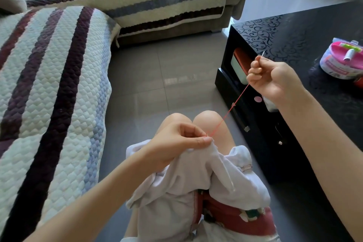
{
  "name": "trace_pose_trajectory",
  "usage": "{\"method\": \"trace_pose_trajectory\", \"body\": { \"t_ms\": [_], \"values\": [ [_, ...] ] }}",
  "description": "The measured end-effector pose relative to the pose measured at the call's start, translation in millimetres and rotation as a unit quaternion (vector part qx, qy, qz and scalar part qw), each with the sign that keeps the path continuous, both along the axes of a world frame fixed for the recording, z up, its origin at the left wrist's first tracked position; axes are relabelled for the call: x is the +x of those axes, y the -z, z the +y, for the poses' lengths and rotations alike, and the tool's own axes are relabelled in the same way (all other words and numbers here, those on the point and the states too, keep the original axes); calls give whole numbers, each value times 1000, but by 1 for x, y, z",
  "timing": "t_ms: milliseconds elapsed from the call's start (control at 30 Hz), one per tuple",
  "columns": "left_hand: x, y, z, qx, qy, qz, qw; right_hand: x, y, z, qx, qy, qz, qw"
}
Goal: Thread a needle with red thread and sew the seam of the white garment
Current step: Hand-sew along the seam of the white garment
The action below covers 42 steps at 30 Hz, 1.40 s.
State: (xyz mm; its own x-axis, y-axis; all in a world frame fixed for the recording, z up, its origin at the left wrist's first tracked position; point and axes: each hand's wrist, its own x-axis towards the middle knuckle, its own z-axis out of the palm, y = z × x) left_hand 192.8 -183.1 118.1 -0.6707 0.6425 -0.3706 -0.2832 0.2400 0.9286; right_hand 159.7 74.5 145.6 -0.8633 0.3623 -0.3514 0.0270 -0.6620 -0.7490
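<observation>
Left hand (176,141), at 6 o'clock, pinched the white garment (196,173) edge between thumb and forefinger, over the knees. Right hand (271,78), at 2 o'clock, fingers pressed together, pinched the needle (262,54), tip up. Red thread (225,114) ran taut from garment to needle.

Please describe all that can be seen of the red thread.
The red thread is thin and pulled taut in a straight slanted line. Its lower end leaves the garment at the edge pinched by the left hand; its upper end goes into the right hand, which holds the needle. A small knot or kink shows midway.
</observation>
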Motion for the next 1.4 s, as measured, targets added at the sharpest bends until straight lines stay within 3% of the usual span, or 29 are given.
{"method": "trace_pose_trajectory", "body": {
  "t_ms": [67, 133, 200, 267, 400, 500, 1000, 1200, 1400],
  "values": [
    [1, 1, -3, 6, 6, -11, 1000, -17, 15, 21, 51, 72, -37, 995],
    [3, -1, -4, 19, 0, -20, 1000, -23, 27, 34, 220, 142, -82, 962],
    [5, -2, -5, 26, -11, -25, 999, -17, 30, 27, 385, 123, -98, 909],
    [5, -2, -6, 27, -14, -27, 999, 1, 26, 2, 467, -20, -68, 882],
    [6, -4, -5, 30, -7, -29, 999, 52, 21, -43, 438, -370, 23, 819],
    [6, -5, -5, 30, -4, -30, 999, 75, 30, -54, 413, -486, 31, 770],
    [10, -11, -3, -28, -4, -9, 1000, 78, 2, -51, 373, -317, 105, 865],
    [12, -10, -5, -38, -18, -11, 999, 71, -1, -50, 358, -196, 48, 912],
    [13, -10, -5, -35, -18, -19, 999, 67, 5, -49, 378, -138, 2, 916]
  ]
}}
